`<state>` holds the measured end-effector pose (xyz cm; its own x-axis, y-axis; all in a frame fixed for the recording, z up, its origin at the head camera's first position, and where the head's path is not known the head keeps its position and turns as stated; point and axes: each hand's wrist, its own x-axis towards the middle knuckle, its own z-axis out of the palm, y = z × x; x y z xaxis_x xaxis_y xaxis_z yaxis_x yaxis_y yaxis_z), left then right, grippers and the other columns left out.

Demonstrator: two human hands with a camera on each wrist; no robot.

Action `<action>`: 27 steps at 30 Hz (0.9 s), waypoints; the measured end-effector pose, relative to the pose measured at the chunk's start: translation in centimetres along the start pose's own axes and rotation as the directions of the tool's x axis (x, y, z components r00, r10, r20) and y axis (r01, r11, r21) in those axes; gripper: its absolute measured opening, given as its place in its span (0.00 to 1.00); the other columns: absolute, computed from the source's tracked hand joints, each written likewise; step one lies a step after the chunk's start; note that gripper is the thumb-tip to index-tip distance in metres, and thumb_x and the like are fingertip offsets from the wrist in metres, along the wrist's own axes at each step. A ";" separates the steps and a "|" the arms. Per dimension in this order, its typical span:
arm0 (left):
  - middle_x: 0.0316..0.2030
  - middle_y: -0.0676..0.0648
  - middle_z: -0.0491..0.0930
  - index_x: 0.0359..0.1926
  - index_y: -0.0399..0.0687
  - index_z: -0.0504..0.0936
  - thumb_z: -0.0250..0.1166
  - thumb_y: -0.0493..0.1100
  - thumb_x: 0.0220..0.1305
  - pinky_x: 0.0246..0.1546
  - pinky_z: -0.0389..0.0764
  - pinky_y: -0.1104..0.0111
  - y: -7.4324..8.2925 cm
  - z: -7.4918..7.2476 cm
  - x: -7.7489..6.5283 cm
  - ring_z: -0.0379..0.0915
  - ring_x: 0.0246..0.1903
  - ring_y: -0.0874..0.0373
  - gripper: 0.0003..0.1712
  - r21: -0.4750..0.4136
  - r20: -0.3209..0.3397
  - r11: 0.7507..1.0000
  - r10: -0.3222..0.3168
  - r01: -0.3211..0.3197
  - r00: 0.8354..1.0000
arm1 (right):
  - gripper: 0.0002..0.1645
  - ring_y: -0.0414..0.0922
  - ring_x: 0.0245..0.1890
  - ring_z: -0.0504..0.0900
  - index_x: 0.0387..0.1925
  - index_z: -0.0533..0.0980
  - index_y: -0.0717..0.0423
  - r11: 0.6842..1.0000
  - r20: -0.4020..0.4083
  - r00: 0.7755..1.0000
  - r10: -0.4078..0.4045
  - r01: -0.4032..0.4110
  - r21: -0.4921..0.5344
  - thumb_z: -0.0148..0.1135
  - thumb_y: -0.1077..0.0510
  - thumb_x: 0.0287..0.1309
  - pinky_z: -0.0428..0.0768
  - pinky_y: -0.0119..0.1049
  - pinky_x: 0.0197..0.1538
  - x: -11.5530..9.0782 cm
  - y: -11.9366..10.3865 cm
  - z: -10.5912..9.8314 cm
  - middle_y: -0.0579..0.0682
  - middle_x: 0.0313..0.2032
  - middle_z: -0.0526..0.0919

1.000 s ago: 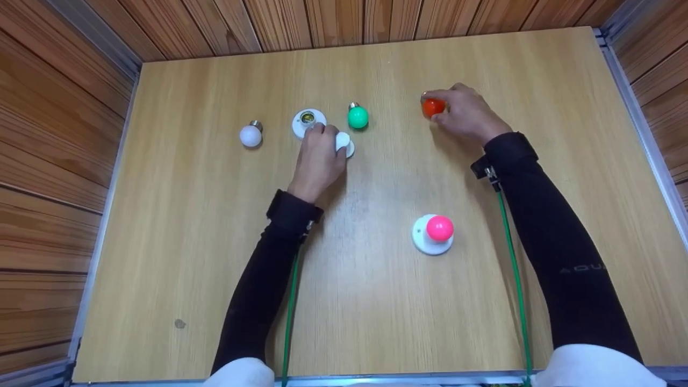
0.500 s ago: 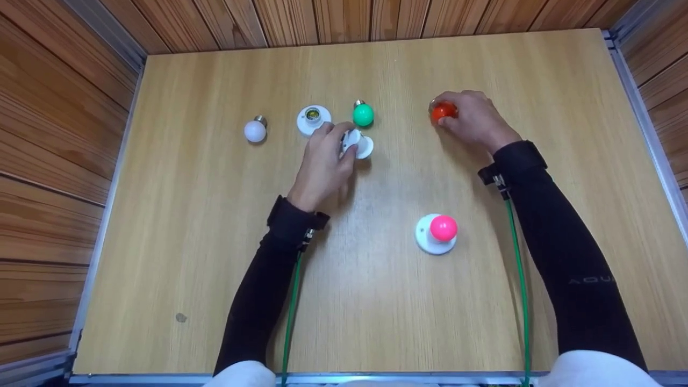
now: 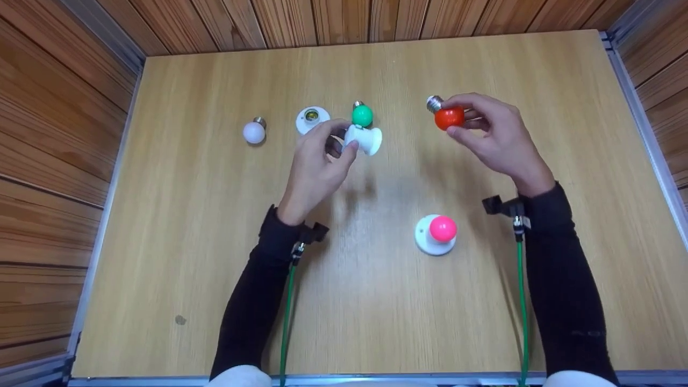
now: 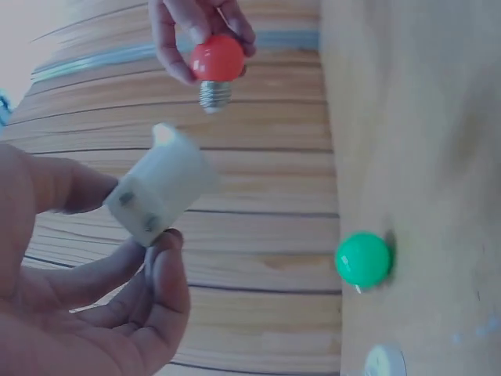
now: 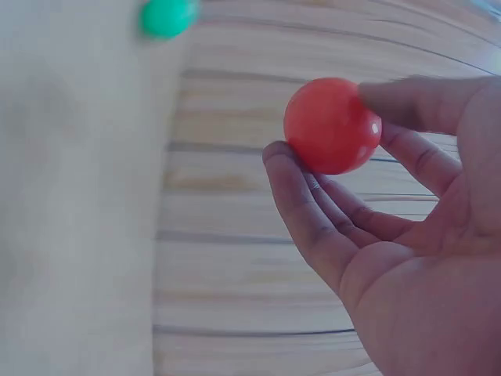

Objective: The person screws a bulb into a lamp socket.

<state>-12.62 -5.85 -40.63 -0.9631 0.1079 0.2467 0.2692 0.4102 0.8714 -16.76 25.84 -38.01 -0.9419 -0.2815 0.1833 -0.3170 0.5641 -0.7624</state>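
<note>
My left hand (image 3: 317,166) pinches a white bulb socket (image 3: 365,140) between thumb and fingers, above the table. In the left wrist view the socket (image 4: 160,188) shows two screws on its near end, and its wide end points away from the palm. A red light bulb (image 3: 449,117) is held by the fingertips of my right hand (image 3: 500,134), its metal screw base toward the back left. The right wrist view has the red globe (image 5: 333,125) between thumb and fingers, its base hidden. Bulb and socket are apart in the air.
A green bulb (image 3: 362,115) lies just behind the socket. A round white lamp holder (image 3: 306,124) and a white bulb (image 3: 253,132) are to its left. Nearer the front, a pink bulb (image 3: 443,229) sits in another round holder (image 3: 424,242). Wood-plank walls (image 3: 344,21) enclose the table.
My left hand has lifted the socket off the table and turned it on its side. My right hand has raised the red bulb and turned, bringing its metal base into view.
</note>
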 end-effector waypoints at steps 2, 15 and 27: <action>0.51 0.41 0.87 0.62 0.37 0.82 0.68 0.41 0.72 0.44 0.83 0.71 0.4 -0.1 -0.4 0.80 0.40 0.55 0.21 -0.072 -0.017 0.997 0.010 -0.011 1.000 | 0.24 0.35 0.49 0.85 0.61 0.83 0.55 0.996 -0.035 0.997 -0.066 0.068 0.060 0.73 0.65 0.63 0.83 0.17 0.56 -0.9 -1.0 0.2 0.46 0.55 0.87; 0.56 0.35 0.83 0.64 0.31 0.78 0.65 0.35 0.73 0.49 0.87 0.74 2.1 -0.9 -1.6 0.83 0.44 0.56 0.22 -0.378 0.061 0.926 0.038 -0.012 0.997 | 0.33 0.35 0.58 0.87 0.54 0.78 0.72 0.906 -0.234 0.894 -0.383 0.413 0.094 0.77 0.82 0.41 0.85 0.23 0.60 -4.1 -5.1 1.3 0.67 0.52 0.88; 0.58 0.32 0.82 0.65 0.29 0.77 0.63 0.33 0.72 0.49 0.90 0.71 3.0 -1.0 -2.2 0.83 0.45 0.53 0.23 -0.419 0.081 0.906 0.111 -0.067 0.991 | 0.22 0.53 0.52 0.87 0.44 0.83 0.68 0.829 -0.297 0.803 -0.517 0.556 0.058 0.75 0.75 0.42 0.85 0.27 0.63 -4.0 -5.3 2.7 0.67 0.47 0.86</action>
<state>-9.66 -5.75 -38.21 -0.9248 0.2259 0.3062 0.3110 -0.0150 0.9503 -10.97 21.87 -36.35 -0.6252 -0.2869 0.7258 -0.7799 0.2664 -0.5664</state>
